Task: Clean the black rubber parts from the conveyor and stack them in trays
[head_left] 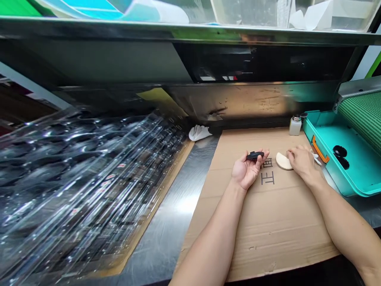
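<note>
A small, black, rounded plastic part [255, 155] is pinched in the fingers of my left hand [247, 170], palm turned up above the cardboard sheet [258, 234]. To the right, my right hand [305, 162] has its fingers curled down on the edge of a round cream pad [283, 162]. That hand covers the pad's right side. Something thin and white [316, 157] shows just beyond my right hand, partly hidden. Black handwritten marks [267, 178] are on the cardboard between my hands.
Stacked clear plastic trays [98, 174] fill the left side. A crumpled white cloth [199, 132] lies beside the cardboard. A small bottle [295, 125] stands at the back. In the teal bin [369, 191] are black oval parts [339, 151]. A green conveyor belt [364, 115] is at far right.
</note>
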Demonstrator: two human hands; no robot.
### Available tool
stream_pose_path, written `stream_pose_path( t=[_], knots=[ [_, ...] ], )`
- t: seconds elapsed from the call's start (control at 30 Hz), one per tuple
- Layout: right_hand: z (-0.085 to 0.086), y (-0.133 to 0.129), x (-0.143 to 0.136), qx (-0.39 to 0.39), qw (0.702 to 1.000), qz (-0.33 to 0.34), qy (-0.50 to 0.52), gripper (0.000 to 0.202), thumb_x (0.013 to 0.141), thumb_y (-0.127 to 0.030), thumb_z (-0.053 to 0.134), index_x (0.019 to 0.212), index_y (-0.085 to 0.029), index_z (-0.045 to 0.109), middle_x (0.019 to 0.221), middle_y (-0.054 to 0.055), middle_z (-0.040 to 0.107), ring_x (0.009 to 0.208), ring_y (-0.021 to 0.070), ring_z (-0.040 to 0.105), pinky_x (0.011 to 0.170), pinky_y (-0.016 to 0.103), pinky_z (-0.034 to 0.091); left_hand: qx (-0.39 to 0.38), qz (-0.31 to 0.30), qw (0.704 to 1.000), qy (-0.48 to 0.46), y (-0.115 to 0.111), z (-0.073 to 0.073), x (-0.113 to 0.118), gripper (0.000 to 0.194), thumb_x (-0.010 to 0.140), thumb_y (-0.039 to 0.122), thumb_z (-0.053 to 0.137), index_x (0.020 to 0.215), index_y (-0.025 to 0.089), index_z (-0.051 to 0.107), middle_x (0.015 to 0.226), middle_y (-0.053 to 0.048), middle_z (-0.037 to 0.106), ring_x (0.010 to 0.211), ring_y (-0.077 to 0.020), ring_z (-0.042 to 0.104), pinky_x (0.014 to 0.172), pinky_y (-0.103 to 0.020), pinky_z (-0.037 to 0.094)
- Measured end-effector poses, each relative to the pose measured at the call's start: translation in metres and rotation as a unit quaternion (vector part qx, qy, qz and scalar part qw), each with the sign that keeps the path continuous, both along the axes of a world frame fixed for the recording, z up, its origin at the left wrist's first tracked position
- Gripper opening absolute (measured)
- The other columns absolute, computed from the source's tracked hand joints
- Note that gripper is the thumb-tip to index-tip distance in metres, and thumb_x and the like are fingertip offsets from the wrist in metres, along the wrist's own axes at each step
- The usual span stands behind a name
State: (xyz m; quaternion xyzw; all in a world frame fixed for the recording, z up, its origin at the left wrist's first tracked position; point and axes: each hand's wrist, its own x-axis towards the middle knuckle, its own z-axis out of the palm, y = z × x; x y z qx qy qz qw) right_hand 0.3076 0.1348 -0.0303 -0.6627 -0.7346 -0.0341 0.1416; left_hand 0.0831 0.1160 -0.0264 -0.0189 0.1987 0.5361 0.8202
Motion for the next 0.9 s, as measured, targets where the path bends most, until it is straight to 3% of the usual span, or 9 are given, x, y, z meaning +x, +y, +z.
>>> stream_pose_path(
  t=[0.07,0.17,0.23,0.3,0.4,0.47,0.67,0.8,0.9],
  knots=[
    [0.006,-0.001,0.007,0.034,0.997,-0.061,-0.026,0.032,0.100,-0.036,0.049,0.112,-0.021,0.074,0.120,0.015,0.068,0.117,0.0351,0.054,0.093,0.044,0.040,0.002,0.001,1.000,0.003,0.000,0.001,-0.001,0.055,0.107,0.040,0.033,0.145,0.004,0.047,0.135,-0.027,0.061,0.121,-0.0282,0.067,0.065,-0.019,0.063],
    [0.011,0.003,0.021,-0.027,0.993,-0.115,-0.025,0.028,0.096,-0.027,0.053,0.110,-0.015,0.074,0.112,0.020,0.071,0.109,0.0372,0.062,0.088,0.044,0.044,0.012,-0.009,1.000,0.026,0.000,0.002,-0.001,0.057,0.107,0.043,0.031,0.142,0.003,0.050,0.128,-0.025,0.066,0.106,-0.0239,0.073,0.062,-0.018,0.062],
    [0.013,0.005,0.024,-0.039,0.995,-0.084,0.035,0.027,0.096,-0.022,0.052,0.108,-0.016,0.074,0.105,0.017,0.073,0.102,0.0323,0.066,0.087,0.040,0.046,0.024,-0.020,0.998,0.062,0.000,0.001,0.001,0.058,0.107,0.043,0.027,0.137,0.002,0.054,0.122,-0.025,0.069,0.096,-0.0213,0.075,0.059,-0.019,0.061],
    [0.014,0.003,0.017,0.017,0.990,0.000,0.138,0.027,0.097,-0.025,0.052,0.116,-0.018,0.071,0.109,0.012,0.074,0.102,0.0266,0.068,0.087,0.034,0.048,0.042,-0.030,0.991,0.124,-0.001,-0.001,0.008,0.060,0.107,0.046,0.025,0.127,0.001,0.060,0.114,-0.026,0.071,0.084,-0.0194,0.075,0.055,-0.020,0.058],
    [0.010,-0.006,-0.010,0.070,0.952,0.165,0.250,0.026,0.098,-0.030,0.055,0.118,-0.019,0.068,0.111,0.007,0.074,0.099,0.0206,0.068,0.086,0.029,0.049,0.096,-0.038,0.966,0.238,-0.004,-0.008,0.025,0.061,0.104,0.055,0.031,0.103,0.005,0.066,0.091,-0.020,0.074,0.065,-0.0171,0.070,0.045,-0.021,0.049],
    [0.004,-0.012,-0.027,0.074,0.938,0.228,0.253,0.021,0.098,-0.027,0.055,0.110,-0.019,0.071,0.105,0.007,0.074,0.097,0.0194,0.067,0.087,0.028,0.048,0.147,-0.035,0.943,0.295,-0.008,-0.015,0.036,0.059,0.100,0.060,0.041,0.087,0.009,0.066,0.073,-0.012,0.071,0.054,-0.0144,0.063,0.042,-0.021,0.044],
    [-0.006,-0.016,-0.037,0.055,0.960,0.231,0.147,0.017,0.096,-0.018,0.053,0.098,-0.016,0.070,0.094,0.009,0.070,0.091,0.0220,0.061,0.085,0.032,0.046,0.238,-0.037,0.887,0.393,-0.012,-0.034,0.048,0.061,0.091,0.071,0.050,0.071,0.015,0.062,0.055,-0.004,0.061,0.045,-0.0117,0.053,0.041,-0.022,0.039],
    [-0.006,-0.015,-0.036,0.064,0.966,0.224,0.114,0.019,0.098,-0.018,0.050,0.099,-0.015,0.069,0.098,0.010,0.069,0.094,0.0228,0.060,0.086,0.032,0.046,0.213,-0.030,0.878,0.427,-0.012,-0.035,0.050,0.061,0.089,0.074,0.050,0.067,0.017,0.059,0.049,-0.002,0.056,0.039,-0.0108,0.048,0.040,-0.023,0.038],
    [-0.006,-0.015,-0.037,0.049,0.973,0.201,0.101,0.018,0.096,-0.018,0.052,0.099,-0.015,0.069,0.098,0.010,0.070,0.095,0.0235,0.060,0.086,0.032,0.045,0.223,-0.035,0.874,0.431,-0.013,-0.034,0.052,0.061,0.089,0.073,0.050,0.067,0.017,0.060,0.051,-0.004,0.059,0.043,-0.0130,0.053,0.041,-0.024,0.041]
  ],
)
